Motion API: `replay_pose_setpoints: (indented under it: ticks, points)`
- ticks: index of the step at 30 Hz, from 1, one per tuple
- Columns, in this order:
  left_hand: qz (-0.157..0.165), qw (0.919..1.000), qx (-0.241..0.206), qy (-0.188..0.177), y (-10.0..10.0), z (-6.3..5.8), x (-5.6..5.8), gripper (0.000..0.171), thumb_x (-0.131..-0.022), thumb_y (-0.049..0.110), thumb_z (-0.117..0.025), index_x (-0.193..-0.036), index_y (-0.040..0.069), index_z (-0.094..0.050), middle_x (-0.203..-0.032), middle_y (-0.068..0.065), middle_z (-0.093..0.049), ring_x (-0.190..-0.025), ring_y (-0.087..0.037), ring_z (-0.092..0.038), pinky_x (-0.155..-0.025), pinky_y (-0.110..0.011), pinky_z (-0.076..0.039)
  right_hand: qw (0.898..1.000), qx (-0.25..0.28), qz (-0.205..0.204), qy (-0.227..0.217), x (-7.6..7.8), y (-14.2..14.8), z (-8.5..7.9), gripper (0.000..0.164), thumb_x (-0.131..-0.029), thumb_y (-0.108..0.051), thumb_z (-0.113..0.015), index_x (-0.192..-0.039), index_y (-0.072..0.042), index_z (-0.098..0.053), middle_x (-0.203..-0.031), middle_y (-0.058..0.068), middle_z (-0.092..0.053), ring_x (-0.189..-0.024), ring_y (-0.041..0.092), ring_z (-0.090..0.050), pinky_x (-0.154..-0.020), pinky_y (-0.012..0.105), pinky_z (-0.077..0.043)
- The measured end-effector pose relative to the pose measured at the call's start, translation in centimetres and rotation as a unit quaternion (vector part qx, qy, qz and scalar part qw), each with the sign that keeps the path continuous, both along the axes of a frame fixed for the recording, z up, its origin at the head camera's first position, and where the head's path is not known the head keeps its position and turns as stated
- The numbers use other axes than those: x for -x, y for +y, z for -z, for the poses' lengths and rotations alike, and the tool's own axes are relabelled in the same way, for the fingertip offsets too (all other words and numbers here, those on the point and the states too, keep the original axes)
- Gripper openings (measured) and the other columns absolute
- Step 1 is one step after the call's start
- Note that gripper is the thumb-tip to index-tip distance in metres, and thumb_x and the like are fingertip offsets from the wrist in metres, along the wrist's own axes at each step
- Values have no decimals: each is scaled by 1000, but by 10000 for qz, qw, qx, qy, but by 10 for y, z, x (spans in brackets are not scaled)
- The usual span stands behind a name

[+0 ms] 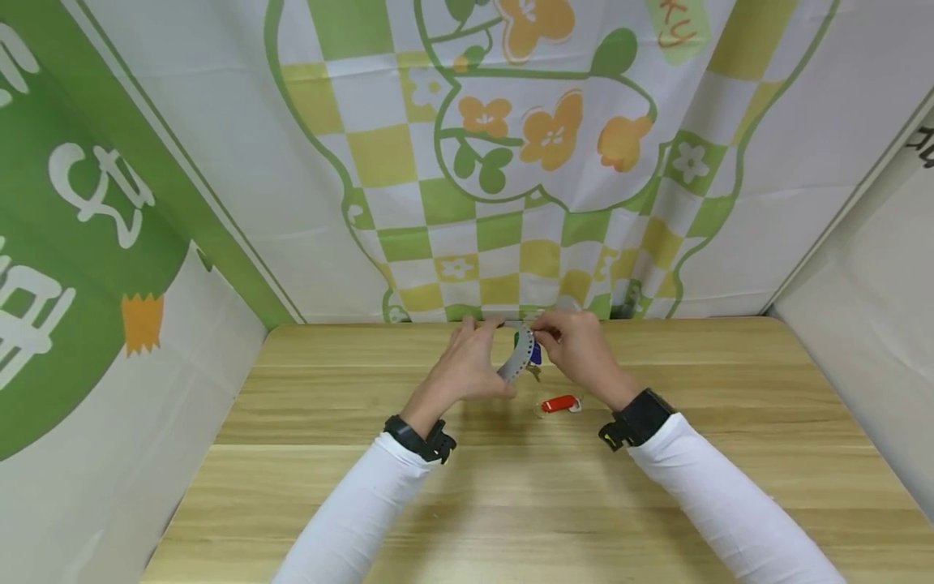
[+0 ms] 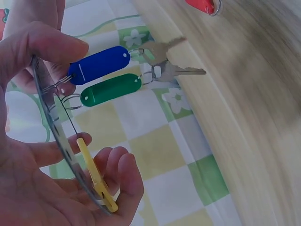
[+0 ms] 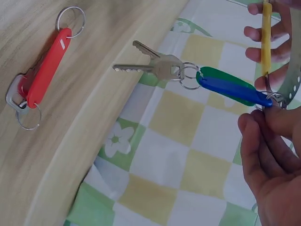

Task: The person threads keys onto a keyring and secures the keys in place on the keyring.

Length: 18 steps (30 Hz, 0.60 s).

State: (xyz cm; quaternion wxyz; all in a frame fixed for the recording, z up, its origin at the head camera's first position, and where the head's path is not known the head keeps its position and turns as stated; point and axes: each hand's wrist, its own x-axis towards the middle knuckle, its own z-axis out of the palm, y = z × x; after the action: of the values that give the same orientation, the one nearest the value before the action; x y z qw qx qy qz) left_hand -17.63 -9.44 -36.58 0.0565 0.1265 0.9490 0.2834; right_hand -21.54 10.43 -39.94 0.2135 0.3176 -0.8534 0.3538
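My left hand (image 1: 470,365) holds a curved grey metal band (image 1: 520,353) pierced with small holes, thumb at one end and fingers toward the other. A thin yellow stick (image 2: 96,176) with a slim metal shaft lies along the band by the left fingers. From the band's edge hang a blue key tag (image 2: 101,65) and a green key tag (image 2: 111,89), each with a silver key (image 2: 183,70) on it. My right hand (image 3: 277,155) pinches at the rings where the tags meet the band; its fingertips partly hide the join.
A red key tag (image 1: 559,404) with rings and a key lies on the wooden table (image 1: 328,503), below the hands in the head view. A patterned curtain (image 1: 452,178) hangs along the table's far edge.
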Motion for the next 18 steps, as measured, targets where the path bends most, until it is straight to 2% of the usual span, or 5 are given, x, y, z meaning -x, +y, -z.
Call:
replay_pose_setpoints:
  ticks: [2, 5, 12, 15, 18]
  points:
    - [-8, 10000, 15, -44, -1, 0, -1, 109, -63, 22, -95, -155, 8, -38, -151, -31, -34, -133, -48, -42, -101, -58, -45, 9999, -76, -75, 103, 1, 0, 1, 6, -87, 4, -76, -90, 0, -77, -85, 12, -74, -70, 20, -68, -61, 34, -57]
    - [-86, 9999, 50, -107, -2, -1, -1, 109, -64, 23, -95, -156, 8, -37, -154, -32, -30, -136, -49, -38, -102, -59, -44, 9998, -46, -170, -125, 2, 2, 2, 7, -88, 2, -76, -94, -1, -78, -88, 11, -75, -72, 19, -69, -63, 33, -57]
    - [-253, 9996, 79, -124, -3, -1, -1, 109, -63, 23, -93, -156, 9, -37, -146, -27, -39, -125, -41, -47, -91, -53, -52, 9969, -37, -337, -716, 1, 7, 0, 13, -91, -4, -74, -103, 0, -78, -96, 12, -76, -77, 19, -71, -66, 32, -58]
    - [-318, 9994, 86, -73, -5, 0, 1, 108, -63, 24, -93, -155, 9, -39, -140, -25, -43, -118, -38, -49, -84, -50, -53, 9952, -96, -260, -937, 2, 10, 2, 15, -92, -5, -75, -105, 0, -77, -95, 11, -75, -75, 18, -70, -66, 32, -58]
    - [-391, 9992, 56, -73, -6, 1, 2, 108, -63, 24, -93, -155, 10, -38, -141, -25, -43, -118, -39, -49, -83, -51, -53, 9929, -269, -152, -1153, 2, 14, 5, 15, -91, -6, -75, -105, 0, -77, -92, 10, -75, -75, 18, -70, -67, 33, -58]
